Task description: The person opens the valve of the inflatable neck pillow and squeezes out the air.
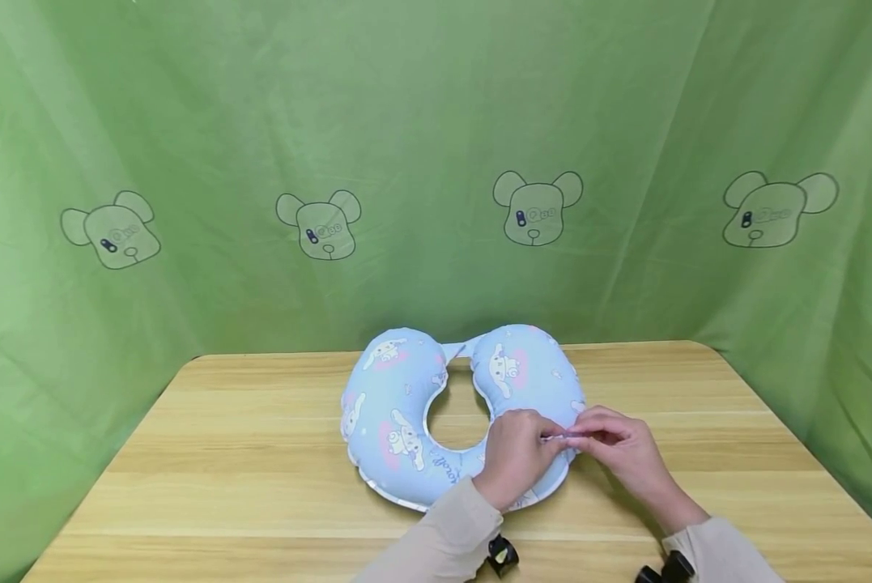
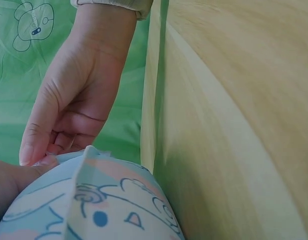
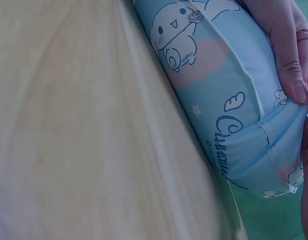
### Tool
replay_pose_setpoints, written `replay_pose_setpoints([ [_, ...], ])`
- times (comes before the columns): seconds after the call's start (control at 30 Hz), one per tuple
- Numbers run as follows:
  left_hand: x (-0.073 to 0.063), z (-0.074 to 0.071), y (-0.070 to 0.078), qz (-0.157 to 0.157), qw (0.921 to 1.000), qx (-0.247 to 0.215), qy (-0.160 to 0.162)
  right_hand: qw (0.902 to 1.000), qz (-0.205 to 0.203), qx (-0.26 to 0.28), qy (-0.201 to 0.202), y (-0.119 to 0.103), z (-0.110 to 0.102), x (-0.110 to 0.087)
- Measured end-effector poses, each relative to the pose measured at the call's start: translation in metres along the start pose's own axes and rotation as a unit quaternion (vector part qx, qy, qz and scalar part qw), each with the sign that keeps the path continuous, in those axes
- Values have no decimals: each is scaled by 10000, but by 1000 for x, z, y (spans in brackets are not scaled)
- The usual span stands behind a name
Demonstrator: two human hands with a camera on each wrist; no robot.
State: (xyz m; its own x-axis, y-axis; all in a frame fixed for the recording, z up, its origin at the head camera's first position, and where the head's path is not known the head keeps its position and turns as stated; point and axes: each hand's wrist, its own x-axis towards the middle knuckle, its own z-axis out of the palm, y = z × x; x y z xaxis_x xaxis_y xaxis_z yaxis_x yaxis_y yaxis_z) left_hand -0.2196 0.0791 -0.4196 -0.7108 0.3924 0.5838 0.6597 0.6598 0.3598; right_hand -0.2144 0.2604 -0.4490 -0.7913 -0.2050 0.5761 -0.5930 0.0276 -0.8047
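A plump, light blue U-shaped neck pillow (image 1: 399, 405) printed with white cartoon dogs lies on the wooden table, its opening toward the back. A pale strap (image 1: 453, 350) spans the two ends. My left hand (image 1: 519, 453) lies over the pillow's right arm and pinches its surface near the outer edge. Fingertip to fingertip with it, my right hand (image 1: 621, 449) pinches the same small spot from the right. In the right wrist view the pillow's cover (image 3: 273, 130) is drawn into creases toward the fingers. The fingers hide the exact part they pinch.
The wooden table (image 1: 246, 453) extends on both sides of the pillow. Behind and beside it hangs a green curtain (image 1: 421, 162) with bear-head outlines. Black wrist cameras (image 1: 503, 555) sit below the sleeves, close to the tabletop.
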Motion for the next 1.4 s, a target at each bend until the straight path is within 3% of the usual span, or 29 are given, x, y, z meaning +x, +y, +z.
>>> replay_pose_setpoints([
  [0.3,0,1,-1,-83,9999,-106,-44,9989,76,352,297,-1,5,-1],
  [0.67,0,1,-1,-281,9996,-44,-75,9856,77,1593,559,5,14,-2],
  [0.93,0,0,0,-299,9995,-52,-47,9792,467,1782,851,4,18,-2],
  [1.4,-1,2,0,-214,9997,-82,122,9708,559,2250,609,2,17,-2],
])
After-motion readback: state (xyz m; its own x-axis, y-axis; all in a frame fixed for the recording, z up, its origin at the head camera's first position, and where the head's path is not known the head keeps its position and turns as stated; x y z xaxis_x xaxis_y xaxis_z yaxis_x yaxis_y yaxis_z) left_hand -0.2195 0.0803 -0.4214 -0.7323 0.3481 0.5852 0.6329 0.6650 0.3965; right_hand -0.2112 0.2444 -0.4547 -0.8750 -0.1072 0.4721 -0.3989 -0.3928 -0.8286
